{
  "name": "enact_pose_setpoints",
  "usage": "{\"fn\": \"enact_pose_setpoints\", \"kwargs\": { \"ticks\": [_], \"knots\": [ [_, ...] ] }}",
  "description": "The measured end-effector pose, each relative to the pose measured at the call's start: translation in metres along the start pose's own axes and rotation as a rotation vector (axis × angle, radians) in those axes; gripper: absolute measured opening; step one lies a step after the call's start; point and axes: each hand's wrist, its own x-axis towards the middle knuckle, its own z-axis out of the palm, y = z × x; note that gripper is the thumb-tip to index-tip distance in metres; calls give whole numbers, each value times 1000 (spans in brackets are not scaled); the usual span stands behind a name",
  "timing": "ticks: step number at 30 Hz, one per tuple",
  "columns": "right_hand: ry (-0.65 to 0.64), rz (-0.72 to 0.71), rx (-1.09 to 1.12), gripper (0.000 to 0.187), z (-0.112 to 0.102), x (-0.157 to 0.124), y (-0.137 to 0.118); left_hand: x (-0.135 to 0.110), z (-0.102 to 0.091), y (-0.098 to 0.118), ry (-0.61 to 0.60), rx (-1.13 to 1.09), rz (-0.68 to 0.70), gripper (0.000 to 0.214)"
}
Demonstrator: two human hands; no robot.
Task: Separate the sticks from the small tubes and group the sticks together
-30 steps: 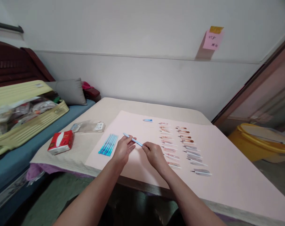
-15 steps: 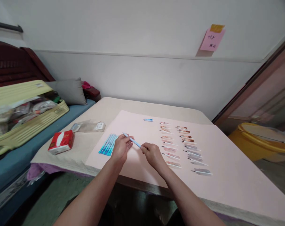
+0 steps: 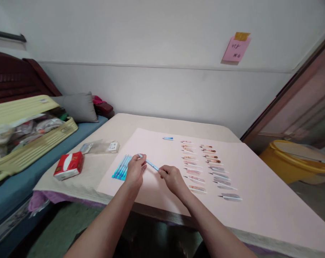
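Observation:
Between my two hands is a light blue pen (image 3: 151, 165), held slantwise above the pink sheet (image 3: 157, 193). My left hand (image 3: 136, 170) pinches its upper left end, and my right hand (image 3: 171, 177) grips its lower right end. Just left of my left hand, several blue pens (image 3: 121, 168) lie side by side. Farther back is a small blue pen piece with a pale stick (image 3: 168, 138). To the right, parts with pale sticks and dark tips lie in two columns: pinkish ones (image 3: 194, 172), brown ones (image 3: 211, 156) and grey ones (image 3: 230, 196).
A red tissue pack (image 3: 69, 165) and a clear plastic package (image 3: 99, 146) lie on the table's left. Beyond that edge, a yellow case (image 3: 55, 138) full of bagged items rests on a blue couch (image 3: 91, 126). A yellow bin (image 3: 294, 159) stands at right; a pink note (image 3: 236, 49) hangs on the wall.
The pen stays between both hands, with my right fingers now closer around its lower end. The whole view has shifted slightly; the laid-out pieces look unmoved.

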Motion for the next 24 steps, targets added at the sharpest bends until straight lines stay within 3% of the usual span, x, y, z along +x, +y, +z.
{"fn": "enact_pose_setpoints", "kwargs": {
  "ticks": [8, 13, 19, 24],
  "knots": [
    [-45, 69, 71, 24, 5, 4, 9, 0, 0, 2, -63, -56, 15, 17],
    [-41, 61, 98, 24, 6, 2, 5, 1, -1, -2, 25, -18, -8, 18],
    [-73, 176, 216, 24, 5, 3, 4, 2, -1, -1, -72, -97, 32, 20],
    [-90, 183, 305, 23, 7, 3, 5, 3, -1, -3, 5, -45, 20, 21]
  ]
}}
